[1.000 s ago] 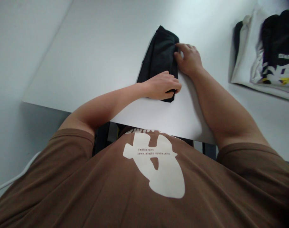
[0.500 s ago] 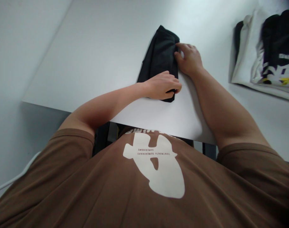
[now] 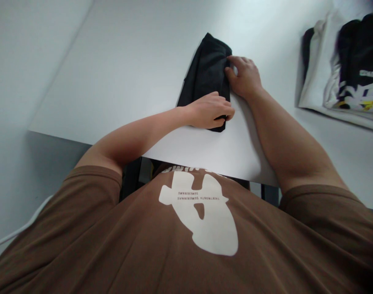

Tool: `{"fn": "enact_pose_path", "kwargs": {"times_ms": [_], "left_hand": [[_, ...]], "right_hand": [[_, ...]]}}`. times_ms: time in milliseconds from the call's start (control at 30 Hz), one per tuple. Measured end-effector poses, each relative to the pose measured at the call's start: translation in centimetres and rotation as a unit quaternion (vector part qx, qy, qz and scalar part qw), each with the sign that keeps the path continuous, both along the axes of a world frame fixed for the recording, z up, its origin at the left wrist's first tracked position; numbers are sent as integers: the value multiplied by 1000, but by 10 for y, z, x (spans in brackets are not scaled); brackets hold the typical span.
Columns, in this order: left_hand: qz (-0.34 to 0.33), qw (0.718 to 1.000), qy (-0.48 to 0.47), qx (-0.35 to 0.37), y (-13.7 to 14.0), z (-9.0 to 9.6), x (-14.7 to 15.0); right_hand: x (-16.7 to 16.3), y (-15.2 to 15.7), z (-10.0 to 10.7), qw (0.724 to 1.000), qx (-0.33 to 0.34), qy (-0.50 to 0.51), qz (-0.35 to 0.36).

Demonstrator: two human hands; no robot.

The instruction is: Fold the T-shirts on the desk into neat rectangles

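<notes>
A piece of black clothing (image 3: 204, 71), folded into a narrow bundle, lies on the white table; what kind of garment it is I cannot make out. My left hand (image 3: 212, 110) reaches across its near end, fingers curled round the right edge. Farther up that same edge, my right hand (image 3: 243, 75) pinches the cloth between thumb and fingers. Part of the near end is hidden under my left hand.
On the right of the white table (image 3: 119, 77) lies a stack of folded clothes (image 3: 358, 69), white and black, the top one printed. The table's near edge runs just in front of my body. A white cable (image 3: 23, 224) hangs at lower left.
</notes>
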State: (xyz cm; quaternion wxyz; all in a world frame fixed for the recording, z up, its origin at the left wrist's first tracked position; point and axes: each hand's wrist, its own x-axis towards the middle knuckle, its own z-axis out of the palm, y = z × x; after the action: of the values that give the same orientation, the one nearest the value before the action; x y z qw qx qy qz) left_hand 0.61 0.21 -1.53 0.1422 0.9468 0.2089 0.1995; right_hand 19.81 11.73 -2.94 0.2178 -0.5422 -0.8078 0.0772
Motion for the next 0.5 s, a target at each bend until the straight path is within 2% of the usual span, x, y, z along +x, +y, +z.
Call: {"fn": "enact_pose_path", "kwargs": {"times_ms": [500], "left_hand": [[1,1000,-5,10,1,-3,1]], "right_hand": [[-1,-2,3,1000,-9,-2,-2]]}}
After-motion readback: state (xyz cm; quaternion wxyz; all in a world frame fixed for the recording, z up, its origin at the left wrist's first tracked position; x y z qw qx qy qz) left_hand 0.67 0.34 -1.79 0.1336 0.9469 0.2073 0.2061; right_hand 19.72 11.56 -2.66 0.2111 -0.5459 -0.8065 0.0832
